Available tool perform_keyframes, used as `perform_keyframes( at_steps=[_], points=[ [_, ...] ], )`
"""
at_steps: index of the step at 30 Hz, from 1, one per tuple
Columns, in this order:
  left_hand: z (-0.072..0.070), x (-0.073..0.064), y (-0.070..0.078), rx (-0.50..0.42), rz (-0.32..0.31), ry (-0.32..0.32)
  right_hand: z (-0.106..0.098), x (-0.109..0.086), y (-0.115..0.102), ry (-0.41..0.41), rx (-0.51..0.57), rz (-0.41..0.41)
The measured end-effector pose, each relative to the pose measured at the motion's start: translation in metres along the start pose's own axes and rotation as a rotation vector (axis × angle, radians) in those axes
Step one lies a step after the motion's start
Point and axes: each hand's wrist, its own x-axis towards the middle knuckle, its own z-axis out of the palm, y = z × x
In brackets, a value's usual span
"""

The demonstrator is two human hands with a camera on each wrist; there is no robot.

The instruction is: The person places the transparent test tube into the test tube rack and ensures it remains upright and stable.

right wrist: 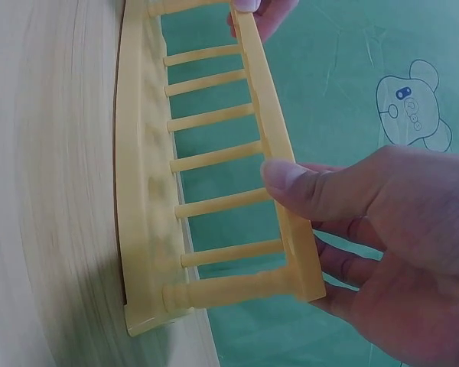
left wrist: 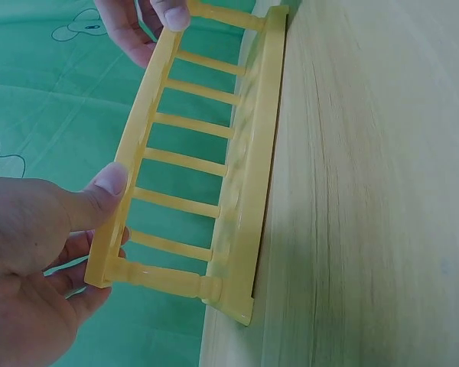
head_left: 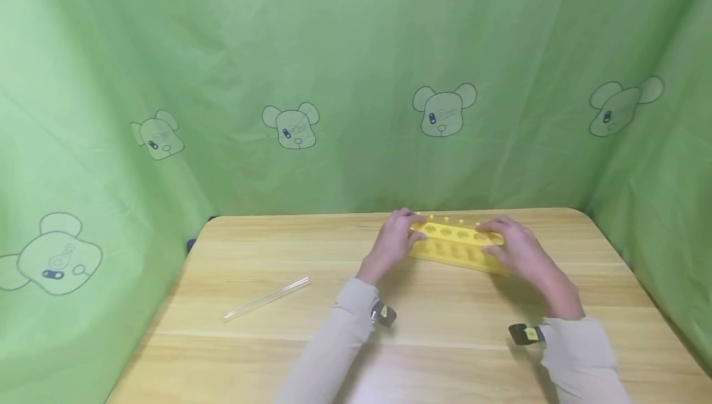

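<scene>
Handling the yellow rack [head_left: 456,241] from both ends, pinching one end of its top plate [left wrist: 131,149] with the left hand [head_left: 392,240] and the other end with the right hand [head_left: 520,252], thumbs [left wrist: 98,200] on the near side. Standing upright toward the back of the tabletop [head_left: 439,330], right of centre and slightly aslant to the back edge, with the base [right wrist: 134,183] low against the surface; hard to tell whether fully in contact. To do this well, best to keep both pinches equally firm and equally high, so as to avoid dipping one end. When shifting or lowering, better to move both ends together, feeling for even contact along the whole base before loosening either side. Worth keeping clear of the slim pegs [head_left: 446,221] along the back. No need to go near the clear tube [head_left: 267,299], lying well apart to the left.
</scene>
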Motion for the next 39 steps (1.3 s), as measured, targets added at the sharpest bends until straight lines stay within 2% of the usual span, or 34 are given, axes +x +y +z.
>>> perform_keyframes(
  at_steps=[32,39],
  points=[
    [-0.023,-0.028,-0.025,-0.062,-0.047,0.041,0.021,0.019,-0.021,-0.013,0.066,-0.036],
    [-0.025,-0.033,-0.03,-0.071,-0.039,0.05,0.025,0.022,-0.025,-0.012,0.069,-0.035]
  ],
)
